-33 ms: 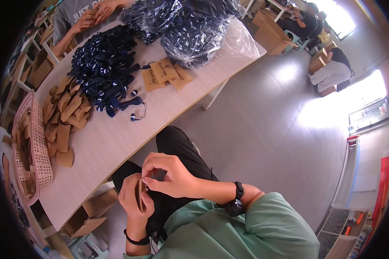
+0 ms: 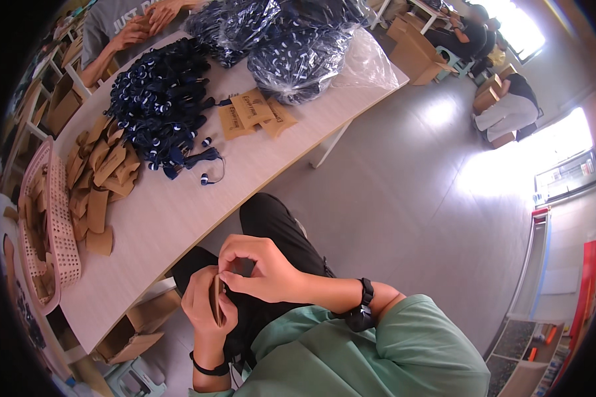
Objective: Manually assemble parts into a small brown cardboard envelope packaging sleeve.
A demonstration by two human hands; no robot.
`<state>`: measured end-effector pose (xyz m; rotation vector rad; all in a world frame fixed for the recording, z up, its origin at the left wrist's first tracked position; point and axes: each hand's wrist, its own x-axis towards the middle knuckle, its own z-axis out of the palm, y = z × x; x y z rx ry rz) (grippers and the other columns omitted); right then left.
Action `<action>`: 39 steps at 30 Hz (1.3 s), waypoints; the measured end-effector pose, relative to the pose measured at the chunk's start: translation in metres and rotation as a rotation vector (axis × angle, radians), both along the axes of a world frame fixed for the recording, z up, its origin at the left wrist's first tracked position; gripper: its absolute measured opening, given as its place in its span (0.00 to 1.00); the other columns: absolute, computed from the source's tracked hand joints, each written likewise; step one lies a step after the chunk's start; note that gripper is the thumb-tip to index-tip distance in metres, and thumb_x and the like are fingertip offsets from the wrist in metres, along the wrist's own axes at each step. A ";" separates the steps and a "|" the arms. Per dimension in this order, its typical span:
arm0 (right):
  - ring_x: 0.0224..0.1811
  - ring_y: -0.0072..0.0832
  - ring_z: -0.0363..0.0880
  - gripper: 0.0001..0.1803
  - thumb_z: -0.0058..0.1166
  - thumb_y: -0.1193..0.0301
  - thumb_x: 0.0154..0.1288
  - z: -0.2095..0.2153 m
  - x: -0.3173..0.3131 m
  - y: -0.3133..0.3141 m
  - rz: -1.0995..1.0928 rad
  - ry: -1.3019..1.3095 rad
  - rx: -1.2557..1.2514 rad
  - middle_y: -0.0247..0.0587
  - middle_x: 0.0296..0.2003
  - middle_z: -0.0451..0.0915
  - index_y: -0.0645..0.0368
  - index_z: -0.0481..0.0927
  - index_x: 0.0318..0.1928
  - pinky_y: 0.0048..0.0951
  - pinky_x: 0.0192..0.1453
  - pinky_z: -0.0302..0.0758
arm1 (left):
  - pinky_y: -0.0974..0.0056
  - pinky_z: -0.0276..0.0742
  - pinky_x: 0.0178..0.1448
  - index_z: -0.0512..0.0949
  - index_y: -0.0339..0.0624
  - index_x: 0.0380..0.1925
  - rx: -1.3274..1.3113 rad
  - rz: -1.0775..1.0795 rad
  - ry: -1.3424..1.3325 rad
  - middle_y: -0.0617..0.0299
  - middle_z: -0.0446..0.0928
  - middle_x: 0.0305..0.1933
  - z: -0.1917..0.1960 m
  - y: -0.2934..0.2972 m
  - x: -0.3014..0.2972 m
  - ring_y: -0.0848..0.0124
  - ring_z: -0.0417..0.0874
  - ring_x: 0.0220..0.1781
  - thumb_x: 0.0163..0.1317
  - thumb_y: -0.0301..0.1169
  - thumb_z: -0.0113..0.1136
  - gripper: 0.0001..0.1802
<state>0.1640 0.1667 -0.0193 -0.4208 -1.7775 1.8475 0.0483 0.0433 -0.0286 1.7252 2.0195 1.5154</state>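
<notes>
Over my lap, my left hand (image 2: 202,301) is closed round a small brown cardboard pillow box (image 2: 215,301), held on edge so that mostly its narrow side shows. The thumb and forefinger of my right hand (image 2: 261,264) pinch together at the box's upper end; the fingertips hide that end. On the table to the left lie a heap of similar brown pillow boxes (image 2: 99,172) and a large pile of dark blue corded earphones (image 2: 159,106). Several printed pillow boxes (image 2: 251,112) lie together beyond my hands, beside the earphones.
A pink perforated basket (image 2: 63,231) with brown boxes stands at the left end of the table (image 2: 179,212). Clear plastic bags of earphones (image 2: 298,59) lie at the far side. Across the table sits a person in a grey shirt (image 2: 102,33). An open carton (image 2: 139,324) is below the table.
</notes>
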 end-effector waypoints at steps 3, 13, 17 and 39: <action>0.34 0.24 0.75 0.04 0.59 0.81 0.56 -0.005 0.000 0.000 0.057 -0.002 -0.112 0.38 0.34 0.76 0.65 0.77 0.33 0.25 0.39 0.73 | 0.59 0.80 0.36 0.75 0.30 0.44 -0.003 -0.025 0.114 0.46 0.79 0.39 0.001 -0.003 -0.002 0.51 0.82 0.31 0.57 0.29 0.53 0.17; 0.32 0.24 0.77 0.06 0.63 0.77 0.53 -0.015 -0.004 -0.010 -0.037 0.062 0.118 0.35 0.31 0.77 0.61 0.79 0.31 0.26 0.37 0.72 | 0.71 0.73 0.26 0.75 0.28 0.42 -0.044 -0.048 -0.337 0.50 0.75 0.42 0.005 -0.013 -0.002 0.69 0.78 0.27 0.67 0.36 0.49 0.18; 0.32 0.30 0.75 0.10 0.67 0.77 0.44 -0.017 -0.007 -0.010 -0.115 0.082 0.465 0.33 0.31 0.77 0.57 0.80 0.29 0.30 0.41 0.70 | 0.71 0.70 0.19 0.75 0.27 0.39 -0.009 -0.044 -0.598 0.52 0.73 0.40 0.010 -0.011 -0.003 0.70 0.76 0.26 0.72 0.44 0.44 0.24; 0.43 0.41 0.77 0.34 0.72 0.71 0.47 -0.003 -0.001 -0.006 0.235 0.020 0.670 0.46 0.44 0.79 0.59 0.75 0.57 0.38 0.54 0.72 | 0.71 0.76 0.24 0.47 0.47 0.73 -0.482 -0.361 -1.196 0.54 0.76 0.38 0.003 -0.022 -0.014 0.73 0.79 0.23 0.71 0.37 0.56 0.38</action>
